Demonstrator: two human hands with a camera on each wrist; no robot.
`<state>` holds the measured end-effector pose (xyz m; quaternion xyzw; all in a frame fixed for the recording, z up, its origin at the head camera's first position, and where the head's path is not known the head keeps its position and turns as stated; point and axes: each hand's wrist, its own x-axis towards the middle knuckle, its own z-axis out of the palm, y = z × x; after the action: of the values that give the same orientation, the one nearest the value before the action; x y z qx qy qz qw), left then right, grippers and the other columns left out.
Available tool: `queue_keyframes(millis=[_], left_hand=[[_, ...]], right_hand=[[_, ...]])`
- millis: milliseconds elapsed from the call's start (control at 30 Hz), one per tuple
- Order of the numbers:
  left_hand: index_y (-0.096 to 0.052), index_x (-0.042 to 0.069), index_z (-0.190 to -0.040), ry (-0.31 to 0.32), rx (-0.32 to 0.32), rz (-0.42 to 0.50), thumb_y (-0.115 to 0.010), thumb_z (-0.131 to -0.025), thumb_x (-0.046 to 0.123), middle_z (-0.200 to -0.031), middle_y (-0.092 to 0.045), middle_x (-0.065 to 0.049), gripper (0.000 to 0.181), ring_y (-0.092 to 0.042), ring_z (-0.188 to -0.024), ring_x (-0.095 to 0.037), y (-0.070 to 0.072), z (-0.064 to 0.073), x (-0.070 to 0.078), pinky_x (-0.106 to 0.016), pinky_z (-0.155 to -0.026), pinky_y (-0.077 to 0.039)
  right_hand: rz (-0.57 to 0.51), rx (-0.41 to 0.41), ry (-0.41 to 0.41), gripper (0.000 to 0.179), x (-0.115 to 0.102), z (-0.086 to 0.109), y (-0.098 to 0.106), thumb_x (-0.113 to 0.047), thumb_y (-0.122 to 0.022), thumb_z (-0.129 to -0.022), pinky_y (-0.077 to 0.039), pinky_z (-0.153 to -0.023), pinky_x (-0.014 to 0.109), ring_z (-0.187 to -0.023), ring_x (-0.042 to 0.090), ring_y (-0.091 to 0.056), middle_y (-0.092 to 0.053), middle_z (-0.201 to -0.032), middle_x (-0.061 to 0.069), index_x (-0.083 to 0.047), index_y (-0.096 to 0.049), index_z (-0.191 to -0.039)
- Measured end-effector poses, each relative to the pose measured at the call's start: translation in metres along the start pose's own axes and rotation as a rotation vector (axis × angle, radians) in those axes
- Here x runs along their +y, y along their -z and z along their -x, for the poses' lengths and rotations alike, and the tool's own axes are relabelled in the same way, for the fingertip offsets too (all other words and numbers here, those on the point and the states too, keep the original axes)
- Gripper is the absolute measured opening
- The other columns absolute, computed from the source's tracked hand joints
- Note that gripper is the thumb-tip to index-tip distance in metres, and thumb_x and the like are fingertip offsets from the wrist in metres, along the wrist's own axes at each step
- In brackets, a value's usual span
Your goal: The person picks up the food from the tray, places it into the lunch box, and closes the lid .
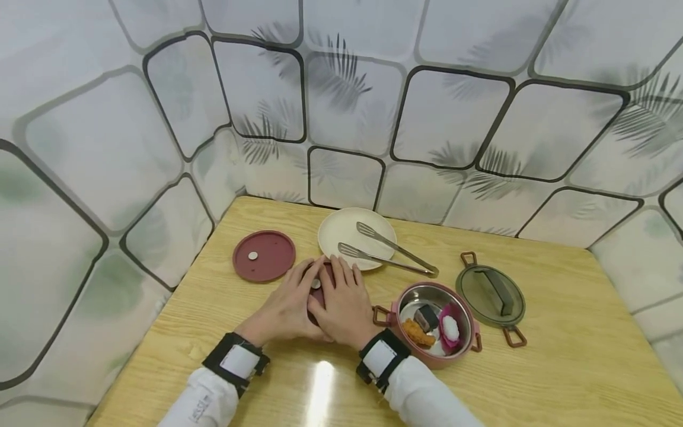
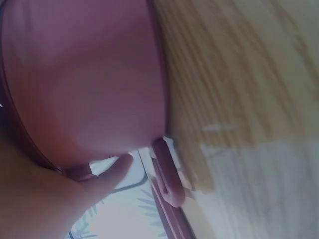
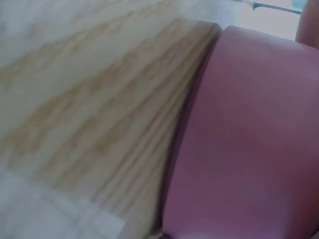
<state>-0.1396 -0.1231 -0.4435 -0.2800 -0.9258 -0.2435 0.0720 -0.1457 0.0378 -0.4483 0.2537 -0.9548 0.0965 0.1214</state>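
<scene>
In the head view both hands lie over a dark red lidded box (image 1: 329, 271) on the table, a small white button showing between them. My left hand (image 1: 285, 305) holds its left side, with one finger (image 2: 117, 172) reaching past the rim along the wall in the left wrist view. A reddish loop (image 2: 168, 174) shows low beside the box there. From the other side my right hand (image 1: 347, 302) grips the box, fingers over the far part of the lid and thumb across the top. The right wrist view is mostly filled by its smooth wall (image 3: 244, 134).
A dark red disc (image 1: 274, 255) with a white button lies at the left. Behind the hands, metal tongs (image 1: 397, 264) rest on a white plate (image 1: 331, 228). To the right stand a pink pot (image 1: 421, 287) with several food pieces inside and its glass lid (image 1: 475, 293).
</scene>
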Motion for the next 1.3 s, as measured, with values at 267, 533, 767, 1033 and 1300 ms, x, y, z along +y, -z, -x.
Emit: queue_keyframes(millis=[267, 533, 767, 1033, 1300], left_hand=[[0.002, 0.023, -0.147, 0.023, -0.067, -0.027, -0.057, -0.049, 0.087, -0.145, -0.019, -0.017, 0.131, -0.019, -0.129, -0.029, 0.005, -0.004, 0.006, -0.051, -0.096, -0.036], [0.001, 0.021, -0.147, 0.038, -0.086, -0.131, -0.052, -0.051, 0.09, -0.148, -0.011, -0.023, 0.13, -0.011, -0.133, -0.037, 0.008, -0.004, 0.01, -0.063, -0.099, -0.025], [-0.004, 0.015, -0.147, -0.012, -0.031, -0.155, -0.051, -0.049, 0.091, -0.144, -0.019, -0.022, 0.133, -0.021, -0.128, -0.034, -0.001, -0.003, 0.009, -0.054, -0.098, -0.033], [-0.009, 0.013, -0.147, -0.014, 0.01, -0.173, -0.057, -0.053, 0.082, -0.14, -0.027, -0.021, 0.126, -0.028, -0.123, -0.029, -0.005, -0.006, 0.009, -0.049, -0.093, -0.04], [-0.012, 0.012, -0.146, -0.028, 0.031, -0.181, -0.056, -0.055, 0.082, -0.139, -0.027, -0.02, 0.123, -0.028, -0.123, -0.029, -0.004, -0.004, 0.007, -0.048, -0.092, -0.041]], right_hand=[[-0.031, 0.075, -0.015, 0.065, 0.002, -0.002, -0.002, -0.054, -0.026, -0.092, -0.02, -0.107, 0.051, -0.132, 0.026, -0.022, -0.032, -0.143, 0.013, -0.014, -0.026, -0.143], [-0.036, 0.052, -0.008, 0.064, 0.002, -0.001, -0.003, -0.046, -0.024, -0.094, -0.015, -0.109, 0.049, -0.134, 0.029, -0.015, -0.026, -0.146, 0.019, -0.006, -0.019, -0.144], [-0.117, 0.085, -0.021, 0.063, 0.004, 0.004, 0.001, -0.041, -0.034, -0.092, -0.016, -0.109, 0.048, -0.133, 0.029, -0.02, -0.031, -0.144, 0.019, -0.002, -0.026, -0.141], [-0.057, 0.027, -0.093, 0.066, 0.004, 0.012, 0.004, -0.044, -0.036, -0.092, -0.021, -0.107, 0.052, -0.134, 0.029, -0.017, -0.026, -0.146, 0.019, 0.0, -0.027, -0.14], [-0.104, 0.134, -0.077, 0.06, 0.006, 0.011, -0.002, -0.038, -0.04, -0.091, -0.031, -0.102, 0.049, -0.131, 0.027, -0.023, -0.033, -0.142, 0.018, -0.001, -0.033, -0.138]])
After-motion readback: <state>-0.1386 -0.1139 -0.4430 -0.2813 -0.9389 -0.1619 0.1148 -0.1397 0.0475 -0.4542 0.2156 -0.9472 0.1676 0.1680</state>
